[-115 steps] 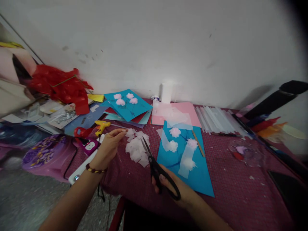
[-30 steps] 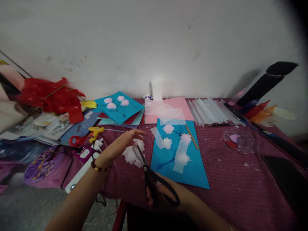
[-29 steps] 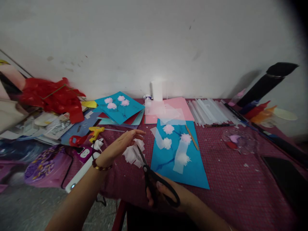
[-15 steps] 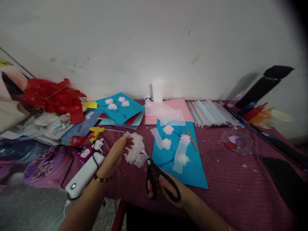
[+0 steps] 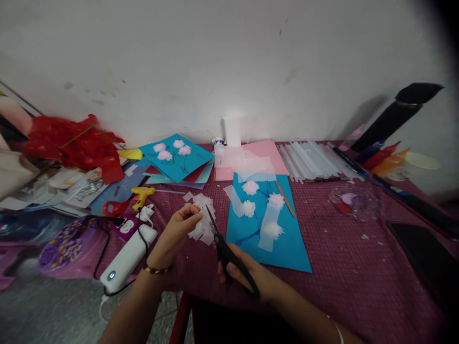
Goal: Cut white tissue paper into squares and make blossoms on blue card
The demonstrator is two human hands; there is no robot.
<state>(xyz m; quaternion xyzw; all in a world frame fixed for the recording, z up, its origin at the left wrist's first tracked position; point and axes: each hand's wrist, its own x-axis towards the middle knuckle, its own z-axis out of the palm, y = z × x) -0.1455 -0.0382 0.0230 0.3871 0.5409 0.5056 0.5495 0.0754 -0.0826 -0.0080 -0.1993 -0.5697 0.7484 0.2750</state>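
Note:
Black-handled scissors [image 5: 223, 246] are in my right hand [image 5: 253, 274], fingers through the handles, blades slightly apart and pointing up and left. My left hand [image 5: 179, 229] is closed in a pinch just left of the blade tips; what lies between thumb and finger is too small to make out. Beneath it and the blades is a pile of cut white paper pieces [image 5: 204, 233]. To the right lies a blue sheet [image 5: 287, 253] with white and pinkish paper flowers [image 5: 248, 208], painted branches and a translucent paper strip [image 5: 266, 239] across it.
A yellow glue gun [image 5: 142, 196] and a white power bank [image 5: 127, 260] with cables lie left. Behind are another blue flower sheet [image 5: 195, 162], pink paper [image 5: 265, 150] and glue sticks [image 5: 308, 160]. A dark phone [image 5: 423, 258] lies at the right.
My left hand has gone from loosely spread fingers to a pinch, beside the scissors. The scissors' handles have come closer together, and the blades stand out more clearly over the paper pile.

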